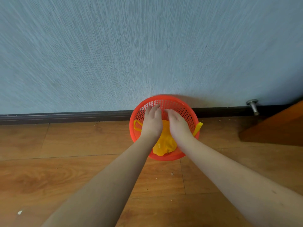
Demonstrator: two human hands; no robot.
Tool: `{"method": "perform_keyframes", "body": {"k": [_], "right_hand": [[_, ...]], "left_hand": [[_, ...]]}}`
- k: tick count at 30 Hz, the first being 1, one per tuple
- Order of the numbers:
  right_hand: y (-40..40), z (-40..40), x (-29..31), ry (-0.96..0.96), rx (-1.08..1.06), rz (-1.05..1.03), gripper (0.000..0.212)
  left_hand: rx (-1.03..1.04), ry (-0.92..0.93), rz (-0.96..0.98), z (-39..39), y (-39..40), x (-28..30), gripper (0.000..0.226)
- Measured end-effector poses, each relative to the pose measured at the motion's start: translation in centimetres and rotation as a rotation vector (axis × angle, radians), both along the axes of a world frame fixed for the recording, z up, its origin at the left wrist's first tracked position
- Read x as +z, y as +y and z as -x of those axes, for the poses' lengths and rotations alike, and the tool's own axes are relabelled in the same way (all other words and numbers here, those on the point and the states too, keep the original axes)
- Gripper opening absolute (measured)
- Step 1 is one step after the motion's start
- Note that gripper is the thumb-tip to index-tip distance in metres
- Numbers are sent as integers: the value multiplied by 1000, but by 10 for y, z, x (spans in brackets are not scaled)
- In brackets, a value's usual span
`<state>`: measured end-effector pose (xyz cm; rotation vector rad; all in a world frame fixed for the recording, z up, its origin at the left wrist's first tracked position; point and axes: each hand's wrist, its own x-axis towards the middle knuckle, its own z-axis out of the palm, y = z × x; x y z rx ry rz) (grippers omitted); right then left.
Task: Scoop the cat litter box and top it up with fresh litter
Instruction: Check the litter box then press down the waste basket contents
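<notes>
Wooden plank flooring (pixel 68 174) is meeting a pale blue textured wall (pixel 114 46) where the round red plastic mesh basket (pixel 185 112) is standing, a crumpled yellow plastic bag (pixel 165 143) lying inside it. I am reaching both arms in: my left hand (pixel 151 122) and my right hand (pixel 177 125) are hovering over the bag, fingers fairly straight and gripping nothing, as far as the motion blur lets me tell. I am judging that the bag needs lining: pinch its rim at opposite sides, spread it wide, fold it over the basket's edge. No litter box is showing. A metal doorstop (pixel 253 106) is sticking out beside a wooden door (pixel 278 126).
</notes>
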<state>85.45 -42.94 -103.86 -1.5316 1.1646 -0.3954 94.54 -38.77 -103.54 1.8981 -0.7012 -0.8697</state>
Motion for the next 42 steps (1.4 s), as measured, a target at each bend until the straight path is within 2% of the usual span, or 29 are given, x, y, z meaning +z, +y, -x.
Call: {"method": "perform_keyframes", "body": {"k": [5, 8, 10, 14, 20, 24, 27, 29, 31, 34, 38, 42], "right_hand": [[-8, 3, 0, 214, 109, 194, 45], [-9, 4, 4, 389, 169, 409, 43], [-7, 5, 7, 445, 215, 482, 38], [-5, 7, 3, 536, 278, 511, 40], [-3, 13, 5, 551, 386, 618, 57], [-5, 15, 3, 516, 401, 711, 54], [-7, 18, -8, 558, 417, 833, 37], [-6, 19, -13, 616, 384, 879, 30], [-4, 19, -14, 640, 385, 883, 42], [-4, 18, -13, 639, 435, 844, 58], [-4, 17, -6, 559, 371, 865, 28], [-5, 17, -1, 536, 293, 901, 47]], "left_hand": [[-148, -512, -140, -1, 10, -5, 45], [-194, -807, -138, -5, 14, -12, 48], [-233, -890, -150, -9, 15, -9, 58], [-267, -793, -146, -8, 9, 11, 58], [-343, -862, -192, -13, 4, 17, 63], [-356, -896, -180, -17, 10, 5, 53], [-312, -1081, -75, -20, 14, -8, 35], [-300, -1191, -85, -20, 16, -13, 30], [-308, -1227, -108, -19, 19, -14, 32], [-311, -1252, -74, -22, 19, -14, 46], [-241, -1207, 123, -26, 15, -9, 48], [-246, -1125, 105, -24, 14, 0, 47]]}}
